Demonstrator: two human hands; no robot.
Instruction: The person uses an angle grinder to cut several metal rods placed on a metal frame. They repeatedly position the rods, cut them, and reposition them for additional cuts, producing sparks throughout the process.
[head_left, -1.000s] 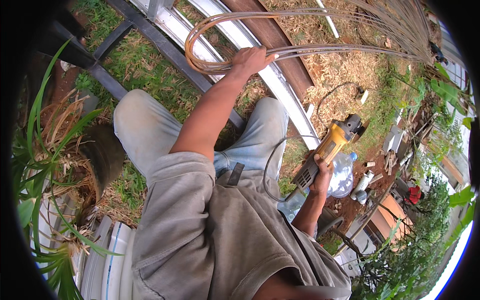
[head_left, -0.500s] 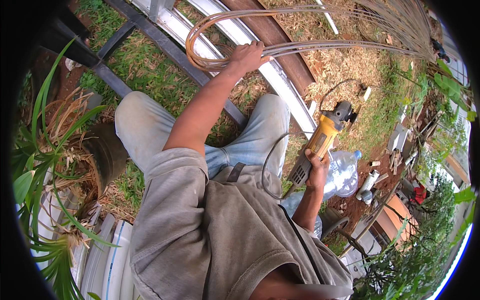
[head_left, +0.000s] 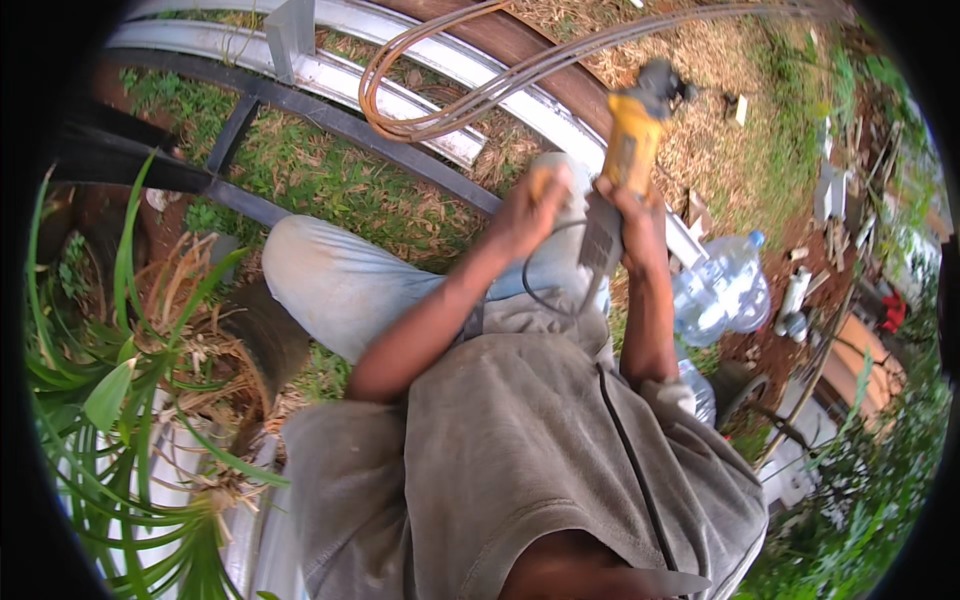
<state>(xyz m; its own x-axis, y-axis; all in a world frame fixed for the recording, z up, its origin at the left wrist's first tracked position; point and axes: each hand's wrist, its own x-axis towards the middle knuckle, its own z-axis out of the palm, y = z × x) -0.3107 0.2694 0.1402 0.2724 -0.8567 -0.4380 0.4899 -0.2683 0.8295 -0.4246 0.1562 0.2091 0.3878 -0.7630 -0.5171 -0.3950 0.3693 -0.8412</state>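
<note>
My right hand (head_left: 636, 212) is wrapped round the body of a yellow and grey angle grinder (head_left: 634, 140), whose dark head points away from me. Its black cord (head_left: 532, 284) loops back toward my lap. Over my right knee, just left of the grinder, my left hand (head_left: 538, 206) is blurred, its fingers curled in. An orange-brown patch shows at those fingers, but I cannot make out what it is. Beyond both hands, a bent bundle of rusty steel rods (head_left: 440, 125) lies across white metal profiles (head_left: 425, 100), touched by neither hand.
A dark metal frame (head_left: 330, 112) runs past my knees on the grass. Alongside the profiles lies a brown steel beam (head_left: 590, 75). A large clear plastic bottle (head_left: 722, 290) rests by my right forearm. On the left are a spiky potted plant (head_left: 150, 370) and a dark pot (head_left: 262, 335).
My left hand has let go of the rods and drawn back beside the grinder. My right hand has moved the grinder forward and turned it more upright in the picture. The view has shifted.
</note>
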